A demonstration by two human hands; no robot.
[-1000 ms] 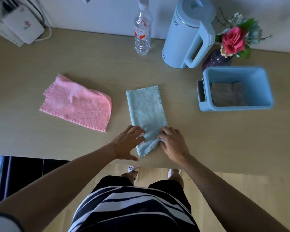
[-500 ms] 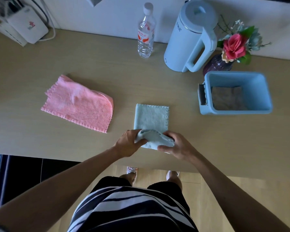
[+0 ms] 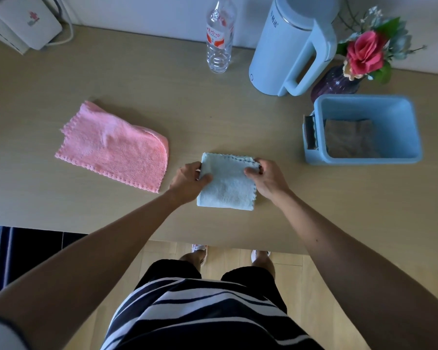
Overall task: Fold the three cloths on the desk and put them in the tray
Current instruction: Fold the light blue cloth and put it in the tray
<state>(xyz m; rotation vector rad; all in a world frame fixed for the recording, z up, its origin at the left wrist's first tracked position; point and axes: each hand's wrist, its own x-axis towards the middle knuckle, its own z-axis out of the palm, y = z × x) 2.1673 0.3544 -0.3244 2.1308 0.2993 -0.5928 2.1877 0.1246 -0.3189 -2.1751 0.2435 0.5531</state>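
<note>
While the light blue cloth (image 3: 226, 183) lies folded into a small square on the desk (image 3: 162, 97), the left hand (image 3: 189, 179) pinches its left edge and the right hand (image 3: 267, 179) pinches its far right corner. The pink cloth (image 3: 114, 146) lies to the left. At the right, the blue tray (image 3: 400, 127) holds a folded brown cloth (image 3: 349, 142).
</note>
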